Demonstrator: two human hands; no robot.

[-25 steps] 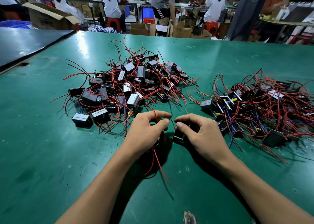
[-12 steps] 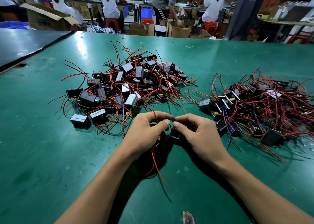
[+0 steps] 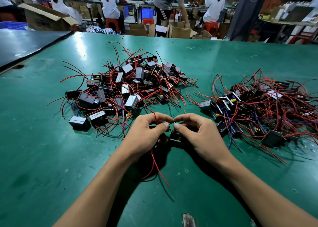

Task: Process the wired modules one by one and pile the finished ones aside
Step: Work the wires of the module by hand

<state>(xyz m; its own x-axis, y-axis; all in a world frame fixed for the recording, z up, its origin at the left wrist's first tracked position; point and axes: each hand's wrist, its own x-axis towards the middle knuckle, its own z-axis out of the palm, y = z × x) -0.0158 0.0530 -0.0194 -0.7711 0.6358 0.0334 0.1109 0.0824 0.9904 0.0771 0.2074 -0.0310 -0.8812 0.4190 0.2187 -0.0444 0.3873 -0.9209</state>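
Pinching a thin dark wire [image 3: 172, 122] together, the left hand [image 3: 146, 134] and right hand [image 3: 199, 137] curl over a small black plastic box-shaped module [image 3: 175, 139] lying midway between them, one red-wired module heap [image 3: 258, 109] just right of it, a second heap [image 3: 127, 89] beyond it, leftward.

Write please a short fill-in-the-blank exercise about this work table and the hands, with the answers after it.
1. The table has a ____ surface.
2. ____ piles of wired modules lie on it: the left pile and the right pile.
3. Most wires in both piles are ____.
4. The left hand and the right hand pinch a wire above one ____ module.
Answers: green; two; red; black.
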